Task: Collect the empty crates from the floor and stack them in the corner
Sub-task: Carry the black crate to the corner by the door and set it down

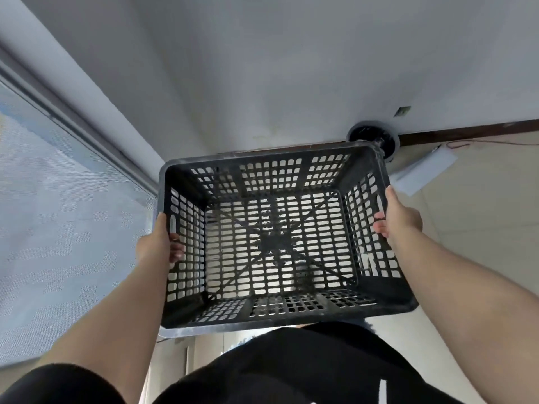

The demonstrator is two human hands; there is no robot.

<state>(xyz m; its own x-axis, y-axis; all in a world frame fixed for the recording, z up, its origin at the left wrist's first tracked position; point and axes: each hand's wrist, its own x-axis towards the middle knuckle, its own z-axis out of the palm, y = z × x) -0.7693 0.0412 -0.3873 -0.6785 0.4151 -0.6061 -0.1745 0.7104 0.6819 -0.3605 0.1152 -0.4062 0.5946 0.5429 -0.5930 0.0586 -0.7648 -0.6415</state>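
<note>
I hold a black perforated plastic crate (274,312) in front of me, its open top facing up at the camera; it is empty. My left hand (159,243) grips its left wall, fingers curled through the handle slot to the inside. My right hand (401,217) grips the right wall the same way, fingertips showing inside the rim. The crate hangs above the pale tiled floor, close to the room's corner where a white wall meets a window.
A round dark container (376,137) stands on the floor against the wall, just beyond the crate's far right corner. A flat white panel (423,173) and a thin red wire (493,142) lie on the tiles at right. A screened window (58,214) fills the left.
</note>
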